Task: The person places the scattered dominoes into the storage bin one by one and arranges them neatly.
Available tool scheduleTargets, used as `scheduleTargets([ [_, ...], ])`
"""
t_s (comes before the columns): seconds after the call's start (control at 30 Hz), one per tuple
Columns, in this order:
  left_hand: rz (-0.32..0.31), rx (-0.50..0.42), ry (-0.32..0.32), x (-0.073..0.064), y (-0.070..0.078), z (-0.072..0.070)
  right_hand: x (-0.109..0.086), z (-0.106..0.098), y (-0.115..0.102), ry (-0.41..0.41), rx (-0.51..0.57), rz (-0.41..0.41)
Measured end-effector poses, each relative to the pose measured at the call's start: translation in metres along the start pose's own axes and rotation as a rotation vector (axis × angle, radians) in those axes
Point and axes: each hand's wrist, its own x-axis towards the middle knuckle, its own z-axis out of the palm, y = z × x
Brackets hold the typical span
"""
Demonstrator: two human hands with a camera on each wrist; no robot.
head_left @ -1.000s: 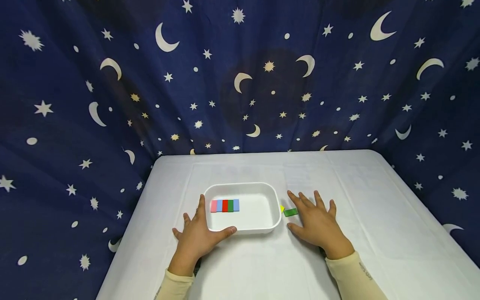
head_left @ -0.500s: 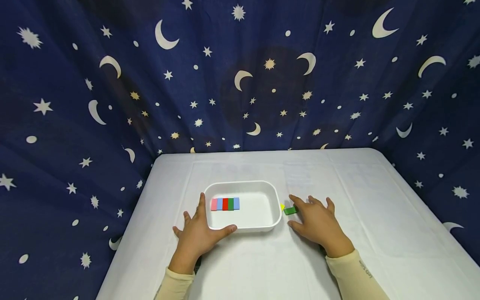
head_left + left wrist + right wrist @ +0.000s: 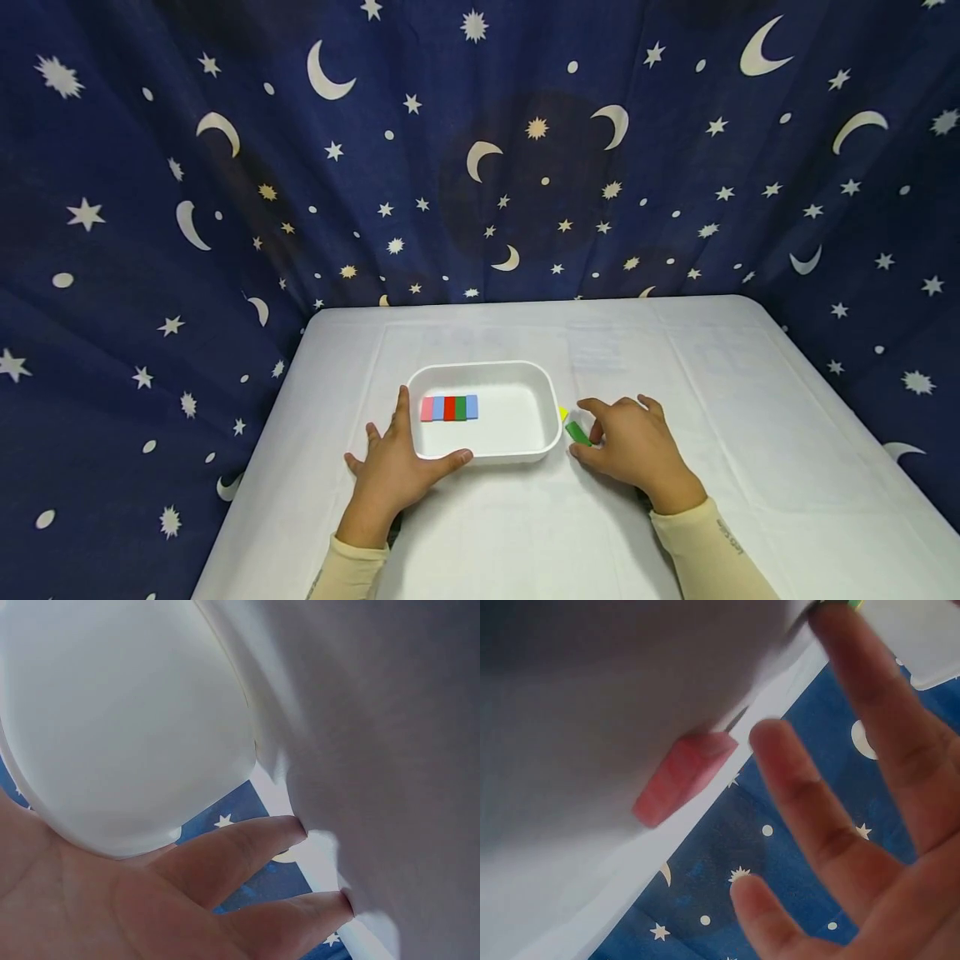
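My left hand (image 3: 393,471) holds the left side of a white plastic tray (image 3: 517,454), thumb along its near rim; the left wrist view shows spread fingers beneath or beside the tray (image 3: 127,720). Inside stands a row of small flat blocks, pink, blue, red, green (image 3: 461,408) and blue. Right of the tray, my right hand (image 3: 637,446) pinches the near end of a loose green block (image 3: 577,432) between thumb and a curled finger, its index finger raised. In the right wrist view a pink block (image 3: 682,780) lies below that hand, hidden from the head view.
A yellow block (image 3: 563,413) lies against the tray's right wall, partly hidden. The white-covered table (image 3: 750,433) spreads around, widest to the right. A dark blue curtain (image 3: 450,167) with moons and stars hangs behind and at both sides.
My right hand has drawn its fingers in, and the green block has turned from lying crosswise to slanting toward the thumb. The left hand and tray stay put.
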Motion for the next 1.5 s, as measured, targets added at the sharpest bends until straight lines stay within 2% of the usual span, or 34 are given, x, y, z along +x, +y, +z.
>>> scheduleTargets([
  [0.53, 0.001, 0.002, 0.003, 0.0005, -0.0013, 0.0011, 0.0015, 0.0024, -0.0026, -0.02, 0.042, -0.034],
  [0.83, -0.001, -0.001, 0.001, 0.0005, -0.0021, 0.0024, -0.0005, 0.0046, -0.0007, -0.014, 0.028, -0.059],
  [1.5, -0.006, -0.005, 0.003, 0.0003, -0.0012, 0.0017, -0.0002, 0.0055, 0.0006, -0.018, 0.012, -0.058],
])
